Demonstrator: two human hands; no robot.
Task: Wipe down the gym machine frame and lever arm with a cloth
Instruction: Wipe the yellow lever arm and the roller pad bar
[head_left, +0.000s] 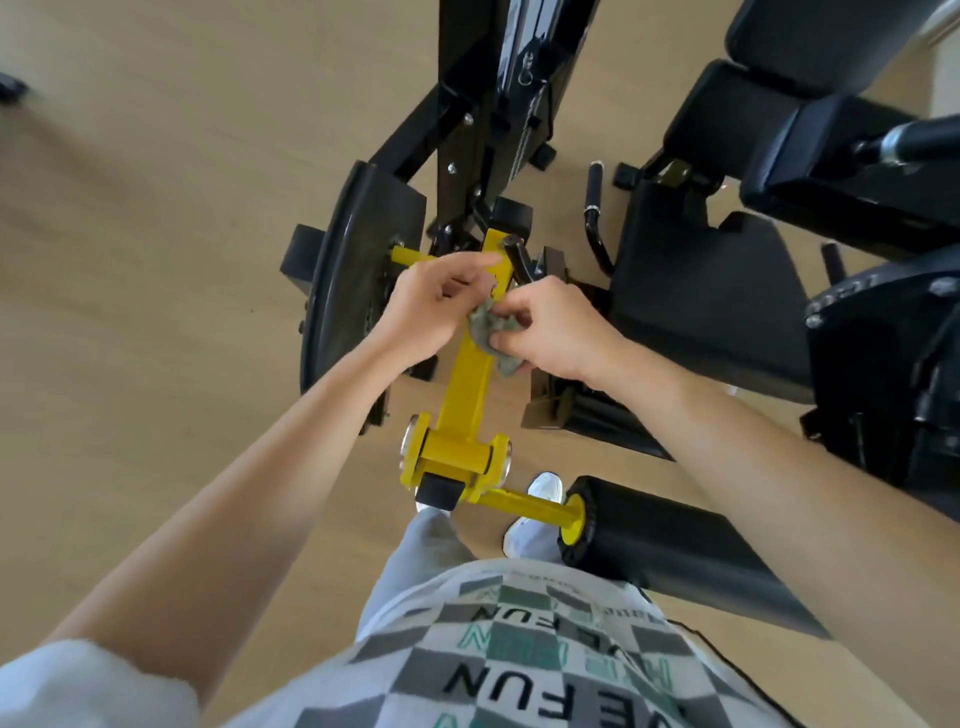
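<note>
Nearest in, a checked shirt (519, 660) is seen, and just beyond it white shoes (545, 488) are planted on the wooden floor (156, 260) beside the black roller pad (675, 551). From the yellow pivot block (457, 460) the lever arm (470, 395) is run up and away, and midway along it the cloth (491, 327) is found: small, grey-green, bunched, held just over the bar's right edge. It is pinched by the curled thumb and fingers of the right hand (558, 332); its other side appears to be nipped by the bent fingers of the left hand (434, 306), though that contact is partly blurred. A re-fold before the next stroke is suggested. Danger here: a wad this tightly crumpled would be dragged over little paint, and streaks could be left. If the pinch is loosened, the cloth could be dropped to the floor. If the bar is leaned on, the arm might be swung on its pivot and fingers caught. Beyond, the black peg (519, 254) could snag the fabric. Farther off, the black frame (467, 130) and seat pads (701, 291) are not being touched.
</note>
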